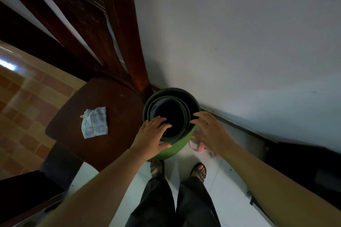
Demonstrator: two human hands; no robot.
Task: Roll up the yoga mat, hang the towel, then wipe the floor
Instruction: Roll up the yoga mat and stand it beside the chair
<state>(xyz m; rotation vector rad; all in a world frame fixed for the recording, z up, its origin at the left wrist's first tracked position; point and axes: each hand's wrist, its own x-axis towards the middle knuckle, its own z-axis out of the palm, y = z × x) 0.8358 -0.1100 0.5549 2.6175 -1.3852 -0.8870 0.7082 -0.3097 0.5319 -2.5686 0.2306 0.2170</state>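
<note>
The green yoga mat (174, 148) stands rolled up on end in the corner, between a dark chair and the white wall. I look straight down into its open spiral top. My left hand (151, 135) grips the near left rim, fingers over the edge and thumb on the outside. My right hand (210, 131) rests against the right rim with fingers spread. A folded white checked towel (95, 122) lies on the dark wooden chair seat (73, 116) to the left of the mat.
The white wall (239, 42) runs close behind the mat. A dark wooden chair back (103, 33) rises at the left. A pink object (198, 146) lies on the white tiled floor beside the mat. My sandalled feet (177, 167) stand just in front. Something dark sits at the right.
</note>
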